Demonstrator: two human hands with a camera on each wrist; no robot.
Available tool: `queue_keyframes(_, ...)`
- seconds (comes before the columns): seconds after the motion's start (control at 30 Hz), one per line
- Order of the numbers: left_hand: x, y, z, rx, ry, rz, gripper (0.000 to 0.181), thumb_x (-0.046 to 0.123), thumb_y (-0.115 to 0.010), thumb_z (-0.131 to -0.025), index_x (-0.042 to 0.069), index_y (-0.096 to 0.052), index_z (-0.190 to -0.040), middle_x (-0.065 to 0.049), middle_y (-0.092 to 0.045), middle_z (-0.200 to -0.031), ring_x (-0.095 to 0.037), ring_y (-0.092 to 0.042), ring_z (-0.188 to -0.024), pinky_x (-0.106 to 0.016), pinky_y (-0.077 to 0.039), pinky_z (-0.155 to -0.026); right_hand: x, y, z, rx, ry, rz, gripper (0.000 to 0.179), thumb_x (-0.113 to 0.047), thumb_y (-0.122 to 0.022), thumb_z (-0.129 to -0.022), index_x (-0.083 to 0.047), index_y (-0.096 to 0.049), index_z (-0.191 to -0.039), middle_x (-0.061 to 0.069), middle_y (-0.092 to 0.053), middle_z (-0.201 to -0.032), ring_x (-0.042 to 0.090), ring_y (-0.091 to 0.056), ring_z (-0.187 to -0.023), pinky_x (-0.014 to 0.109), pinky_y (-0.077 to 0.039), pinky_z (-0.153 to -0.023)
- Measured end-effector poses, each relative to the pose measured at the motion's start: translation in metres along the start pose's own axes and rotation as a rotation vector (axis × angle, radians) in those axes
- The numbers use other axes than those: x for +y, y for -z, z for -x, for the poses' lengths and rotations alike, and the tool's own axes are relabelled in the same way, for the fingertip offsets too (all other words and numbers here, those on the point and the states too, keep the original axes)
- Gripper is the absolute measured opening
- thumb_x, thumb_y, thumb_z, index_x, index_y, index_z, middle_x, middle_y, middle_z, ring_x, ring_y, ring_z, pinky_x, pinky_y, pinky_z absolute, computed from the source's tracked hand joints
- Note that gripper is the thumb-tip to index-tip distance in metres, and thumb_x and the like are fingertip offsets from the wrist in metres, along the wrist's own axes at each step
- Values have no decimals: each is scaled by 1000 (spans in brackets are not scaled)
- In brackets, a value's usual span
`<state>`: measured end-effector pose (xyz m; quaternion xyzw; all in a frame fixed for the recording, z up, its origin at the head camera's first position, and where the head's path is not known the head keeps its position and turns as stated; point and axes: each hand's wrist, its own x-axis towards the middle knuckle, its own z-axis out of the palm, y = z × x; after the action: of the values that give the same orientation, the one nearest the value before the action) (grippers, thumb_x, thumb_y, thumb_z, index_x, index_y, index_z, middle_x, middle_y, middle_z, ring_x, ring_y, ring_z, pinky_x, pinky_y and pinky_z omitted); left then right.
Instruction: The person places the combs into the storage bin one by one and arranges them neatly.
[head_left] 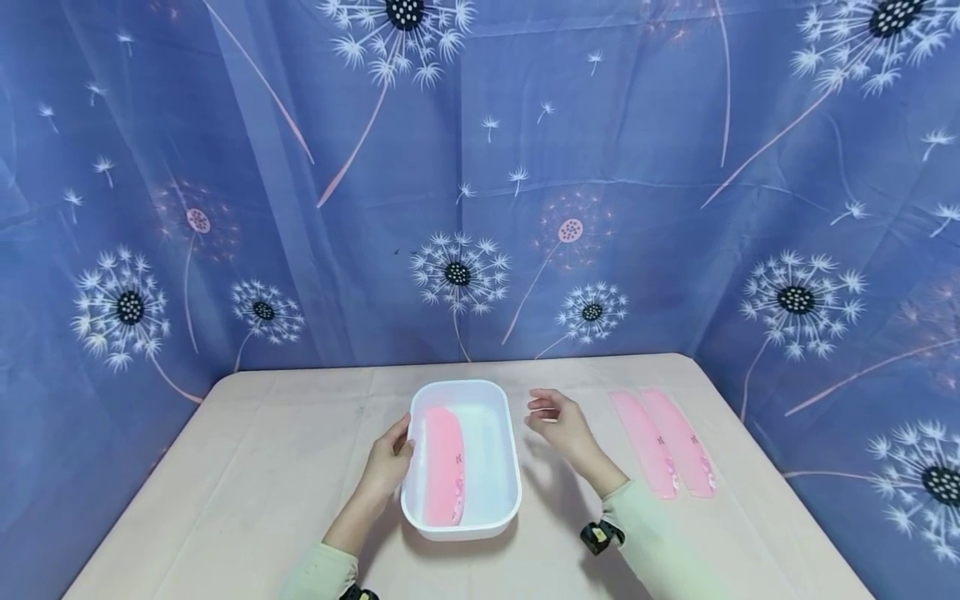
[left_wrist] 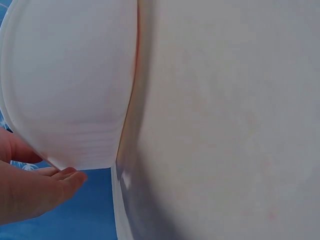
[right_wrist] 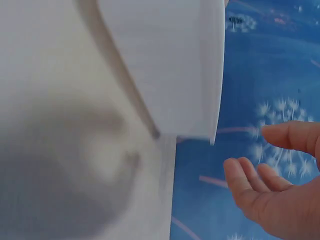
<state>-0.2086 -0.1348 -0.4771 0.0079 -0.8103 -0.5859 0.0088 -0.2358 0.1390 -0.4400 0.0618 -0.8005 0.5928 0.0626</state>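
A white rectangular plastic basin (head_left: 491, 450) with rounded corners stands on the table. Inside it, along the left side, lies a long flat pink piece (head_left: 444, 467) with one curved edge, a dark mark and a small print near its lower end; its exact kind is unclear. My left hand (head_left: 388, 458) grips the basin's left rim, and in the left wrist view fingers (left_wrist: 42, 197) and thumb sit on either side of that rim. To the right of the basin, apart from it, my right hand (head_left: 561, 425) holds nothing, its fingers loosely bent and spread from the thumb.
Two similar pink pieces (head_left: 647, 446) (head_left: 681, 446) lie side by side on the table's right. A pale cloth covers the table (head_left: 262, 483). Behind and at both sides hangs a blue curtain (head_left: 510, 167) with dandelion prints.
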Motion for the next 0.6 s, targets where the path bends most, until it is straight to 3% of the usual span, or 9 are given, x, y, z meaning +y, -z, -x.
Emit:
queue_keyframes(0.27,0,0,0,5,2,-3,50,-2,-43,-98,-8,-31,-145,-28,-33,-148,-43,-34,-135,-47,-33,-112,9,33,-2,49,-4,-28,40,8,-63,-85,9,-55,-124,25,-64,-108,37,-62,-102,14,-52,-78)
queue_keyframes(0.6,1,2,1,-7,-9,-7,50,-1,-43,-98,-8,-30,-145,-29,-33,-148,-44,-33,-135,-49,-32,-112,30,65,-5,79,3,13,42,6,-61,-88,9,-52,-128,27,-61,-116,25,-63,-100,12,-52,-81)
